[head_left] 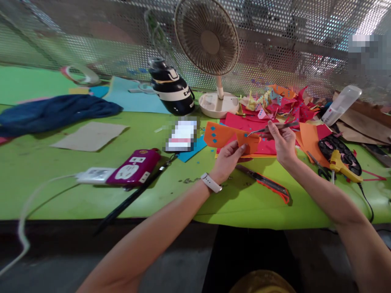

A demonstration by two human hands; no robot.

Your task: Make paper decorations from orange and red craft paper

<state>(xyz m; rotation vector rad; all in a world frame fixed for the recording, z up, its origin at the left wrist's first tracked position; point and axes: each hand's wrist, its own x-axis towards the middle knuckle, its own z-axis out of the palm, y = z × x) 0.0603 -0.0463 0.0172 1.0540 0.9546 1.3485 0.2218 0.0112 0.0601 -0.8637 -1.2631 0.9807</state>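
Pinched between the fingers of my left hand (227,160) is a folded piece of orange paper (227,133) with small blue diamonds on it. My right hand (282,140) grips a pair of thin metal tweezers (265,129), whose tip meets the paper beside a blue diamond. Whether a diamond is caught in the tip is too small to tell. Beneath both hands lie red paper sheets (244,121). A box cutter (269,183) with an orange edge rests on the green table just below my hands.
Behind stand a fan (210,42) and a dark bottle (172,87). A phone (181,134) and a purple power strip (134,169) lie left. To the right are scissors (320,167), a yellow glue gun (343,169), a clear bottle (342,106) and a colourful paper pile (281,99).
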